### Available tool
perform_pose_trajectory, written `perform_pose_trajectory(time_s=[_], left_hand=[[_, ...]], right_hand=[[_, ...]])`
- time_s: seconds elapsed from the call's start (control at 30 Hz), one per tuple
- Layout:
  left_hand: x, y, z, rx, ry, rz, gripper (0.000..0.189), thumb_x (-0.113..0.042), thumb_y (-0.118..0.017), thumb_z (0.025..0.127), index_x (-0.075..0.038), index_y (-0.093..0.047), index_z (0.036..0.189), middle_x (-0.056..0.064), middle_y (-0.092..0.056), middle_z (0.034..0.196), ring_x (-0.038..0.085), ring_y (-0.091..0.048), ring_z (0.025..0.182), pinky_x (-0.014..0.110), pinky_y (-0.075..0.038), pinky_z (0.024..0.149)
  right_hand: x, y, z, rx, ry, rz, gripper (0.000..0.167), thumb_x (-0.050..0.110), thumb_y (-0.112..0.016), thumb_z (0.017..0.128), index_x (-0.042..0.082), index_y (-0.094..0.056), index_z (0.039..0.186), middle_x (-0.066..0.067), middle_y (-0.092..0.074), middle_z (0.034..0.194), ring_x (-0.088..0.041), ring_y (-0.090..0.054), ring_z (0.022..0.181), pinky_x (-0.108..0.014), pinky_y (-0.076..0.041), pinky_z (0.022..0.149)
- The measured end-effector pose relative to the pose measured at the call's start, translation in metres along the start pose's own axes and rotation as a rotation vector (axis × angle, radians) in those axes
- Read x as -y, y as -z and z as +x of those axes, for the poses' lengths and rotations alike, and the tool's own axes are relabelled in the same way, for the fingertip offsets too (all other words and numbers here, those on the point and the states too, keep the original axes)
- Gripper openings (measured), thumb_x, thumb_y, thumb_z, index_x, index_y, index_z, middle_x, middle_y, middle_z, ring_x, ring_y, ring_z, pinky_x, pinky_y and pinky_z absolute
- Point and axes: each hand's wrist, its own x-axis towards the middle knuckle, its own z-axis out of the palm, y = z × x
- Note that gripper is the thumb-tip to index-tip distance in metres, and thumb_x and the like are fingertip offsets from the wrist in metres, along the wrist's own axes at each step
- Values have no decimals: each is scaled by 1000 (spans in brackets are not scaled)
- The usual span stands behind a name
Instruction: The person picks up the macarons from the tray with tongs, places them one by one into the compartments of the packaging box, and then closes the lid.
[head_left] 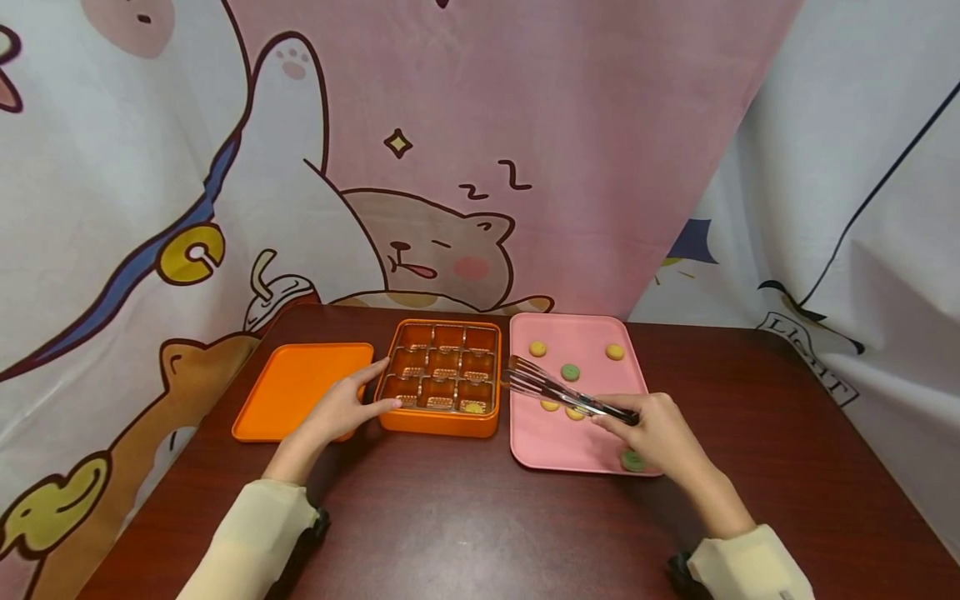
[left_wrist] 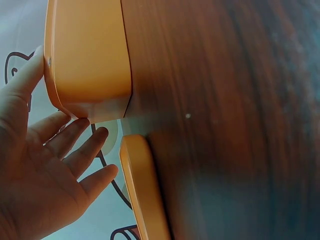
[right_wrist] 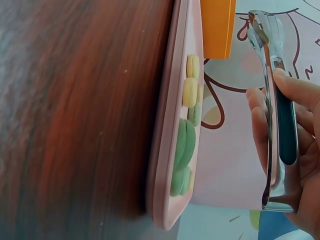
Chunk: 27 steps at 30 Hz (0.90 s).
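My left hand (head_left: 347, 406) rests against the left front corner of an orange box (head_left: 438, 422). Its thumb touches the front rim and extended fingertips touch the side, as the left wrist view shows. The box holds a clear divided insert; a yellow macaron (head_left: 473, 408) sits in its front right compartment. My right hand (head_left: 660, 433) grips metal tongs (right_wrist: 281, 125) with dark handle grips. The tongs' tips point left, above the pink tray's (head_left: 555, 446) left edge near the box, with no macaron visible between them. Yellow macarons (head_left: 537, 348) and green macarons (head_left: 570, 372) lie on that tray.
An orange lid (head_left: 296, 387) lies flat left of the box, partly behind my left hand. The dark wooden table (head_left: 450, 517) extends in front of the box and tray. A printed cartoon curtain (head_left: 585, 167) hangs behind the table.
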Motion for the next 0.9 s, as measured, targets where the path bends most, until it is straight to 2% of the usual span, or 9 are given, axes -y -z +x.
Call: perform_pose_trajectory(time_s=[0.3,0.57,0.9], left_hand=[[0,0,0,0,2,6,84,-48,-69,91,-17,-30,158,18,-31,162,45,-32,146,66,-32,113],[-1,1,0,3,11,-7,85,-47,-71,90,-18,-30,159,17,-30,162,44,-32,147,65,-31,114],[-1,0,0,4,12,-3,85,-49,-70,90,-18,-29,159,19,-30,162,46,-33,146,66,-32,113]], right_hand=[[-7,8,-8,-22,-8,-16,23,18,-82,82,11,-80,104,6,-69,72,2,-42,53,-20,-35,49],[-17,12,-16,-46,-22,-39,26,20,-82,82,12,-79,106,6,-67,70,2,-36,52,-20,-29,46],[-29,18,-25,-69,-40,-82,32,21,-85,79,8,-79,107,-7,-78,84,-1,-38,57,-20,-30,50]])
